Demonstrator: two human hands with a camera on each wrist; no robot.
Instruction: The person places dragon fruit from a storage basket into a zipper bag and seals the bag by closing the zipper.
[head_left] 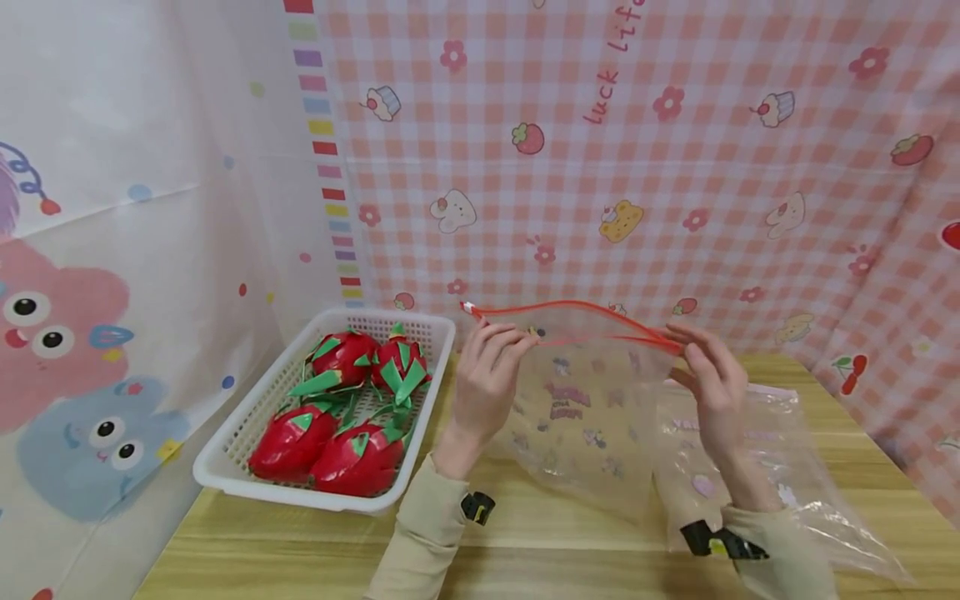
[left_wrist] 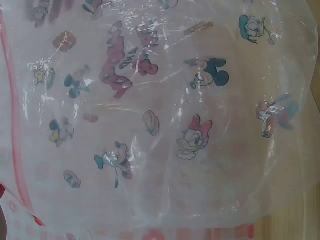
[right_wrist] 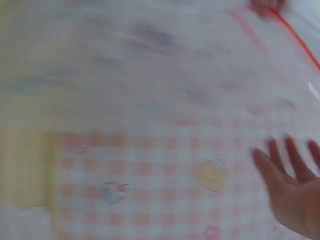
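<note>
In the head view a clear zip bag (head_left: pixel 585 417) with cartoon prints and a red zip strip hangs upright over the wooden table, its mouth parted. My left hand (head_left: pixel 487 379) pinches the mouth's left end, close to the white slider (head_left: pixel 468 308). By the right end of the red strip is my right hand (head_left: pixel 716 387); the blurred right wrist view shows this hand (right_wrist: pixel 295 195) with spread, fairly straight fingers. Printed characters on the bag (left_wrist: pixel 195 140) fill the left wrist view. Whether the right fingertips touch the plastic is hard to tell.
A white basket (head_left: pixel 206 471) at the left holds several red dragon fruits with green leaves (head_left: pixel 356 458). Another clear bag (head_left: pixel 780 467) lies flat on the table (head_left: pixel 555 567) at the right. Checked pink cloth (head_left: pixel 562 175) hangs behind.
</note>
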